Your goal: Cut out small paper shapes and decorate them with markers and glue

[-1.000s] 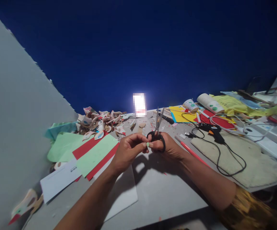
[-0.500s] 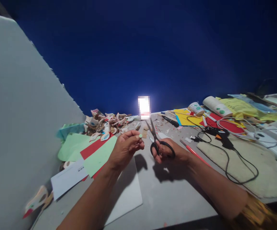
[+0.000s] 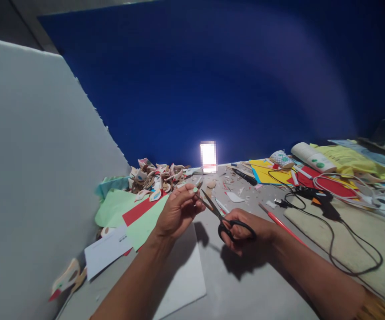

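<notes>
Between thumb and forefinger, my left hand (image 3: 178, 211) pinches a small light-green paper piece (image 3: 195, 190). My right hand (image 3: 242, 229) has its fingers through the black handles of a pair of scissors (image 3: 219, 216). The blades are parted and point up and left, their tips close to the fingers of my left hand and the green piece. Whether a blade touches the paper I cannot tell. Below my left forearm lies a white board (image 3: 187, 275) on the table.
Left of my hands are green paper (image 3: 145, 224), red paper (image 3: 140, 211), a white card (image 3: 107, 250) and a heap of cut-out pieces (image 3: 159, 180). To the right lie a red pencil-like stick (image 3: 283, 224), a black glue gun (image 3: 322, 202) with its cable, a beige mat (image 3: 355, 244) and a black marker (image 3: 244, 176).
The scissors have tilted left, bringing their blades from upright to beside the green piece in my left hand. The camera view has shifted, so the table's things appear further right and lower.
</notes>
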A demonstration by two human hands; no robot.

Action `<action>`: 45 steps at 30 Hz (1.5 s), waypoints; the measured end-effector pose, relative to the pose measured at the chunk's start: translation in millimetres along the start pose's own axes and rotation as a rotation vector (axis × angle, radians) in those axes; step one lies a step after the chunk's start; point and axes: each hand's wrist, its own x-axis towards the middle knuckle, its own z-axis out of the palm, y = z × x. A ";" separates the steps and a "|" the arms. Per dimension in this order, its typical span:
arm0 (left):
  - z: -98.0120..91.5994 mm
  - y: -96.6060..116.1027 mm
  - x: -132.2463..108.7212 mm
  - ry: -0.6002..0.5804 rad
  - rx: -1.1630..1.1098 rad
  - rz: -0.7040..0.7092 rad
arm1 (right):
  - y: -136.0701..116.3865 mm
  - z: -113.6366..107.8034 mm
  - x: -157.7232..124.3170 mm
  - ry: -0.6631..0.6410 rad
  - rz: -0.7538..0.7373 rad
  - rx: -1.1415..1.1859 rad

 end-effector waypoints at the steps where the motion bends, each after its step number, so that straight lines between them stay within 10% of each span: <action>1: -0.4 0.0 0.1 -0.001 0.002 -0.002 | 0.0 0.1 0.0 -0.002 0.002 -0.001; 45: -4.7 -2.9 0.6 -0.263 0.224 0.110 | 6.1 -1.5 2.4 -0.046 -0.038 0.057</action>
